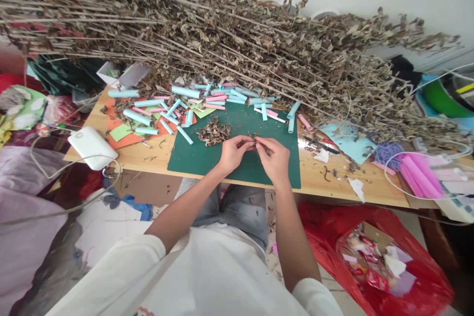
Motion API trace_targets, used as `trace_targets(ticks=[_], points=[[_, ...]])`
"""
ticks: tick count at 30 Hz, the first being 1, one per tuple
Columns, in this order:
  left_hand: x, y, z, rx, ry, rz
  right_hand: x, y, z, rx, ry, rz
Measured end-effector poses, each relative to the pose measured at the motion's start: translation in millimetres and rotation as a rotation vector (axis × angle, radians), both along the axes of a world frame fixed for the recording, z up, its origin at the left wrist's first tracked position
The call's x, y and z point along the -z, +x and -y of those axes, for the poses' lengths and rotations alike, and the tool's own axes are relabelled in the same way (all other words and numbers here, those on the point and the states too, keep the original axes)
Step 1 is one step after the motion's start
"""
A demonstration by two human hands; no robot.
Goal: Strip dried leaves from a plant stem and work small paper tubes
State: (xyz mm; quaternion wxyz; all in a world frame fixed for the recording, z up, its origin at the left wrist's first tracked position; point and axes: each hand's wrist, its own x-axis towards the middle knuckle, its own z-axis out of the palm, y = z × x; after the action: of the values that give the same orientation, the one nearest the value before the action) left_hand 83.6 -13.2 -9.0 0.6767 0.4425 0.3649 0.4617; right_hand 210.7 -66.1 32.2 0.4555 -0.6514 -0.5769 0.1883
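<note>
Over the dark green cutting mat (pixel 196 160), my left hand (pixel 236 152) and my right hand (pixel 273 156) meet with fingertips pinched together. Between them is a small bit of dried leaf (pixel 253 136), partly hidden by the fingers. Left of my left hand lies a pile of crumbled dried leaves (pixel 215 132) on the mat. Behind the hands, several rolled paper tubes in light blue (pixel 185 92) and pink (pixel 215 106) lie scattered, some on the mat and some on orange and green paper sheets.
A large heap of dried leafy stalks (pixel 229 34) spans the back of the wooden table (pixel 318 180). A white power bank (pixel 92 147) with a cable sits at the left edge. Blue paper (pixel 348 140) and purple string (pixel 388 154) lie right. A red rubbish bag (pixel 322 237) stands below.
</note>
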Motion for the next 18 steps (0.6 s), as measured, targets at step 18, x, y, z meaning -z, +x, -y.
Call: trace_targets(ticks=[18], points=[[5.4,-2.6,-1.0,0.069,0.062,-0.001,6.5,-3.0,-4.0,0.022,0.013,0.358]])
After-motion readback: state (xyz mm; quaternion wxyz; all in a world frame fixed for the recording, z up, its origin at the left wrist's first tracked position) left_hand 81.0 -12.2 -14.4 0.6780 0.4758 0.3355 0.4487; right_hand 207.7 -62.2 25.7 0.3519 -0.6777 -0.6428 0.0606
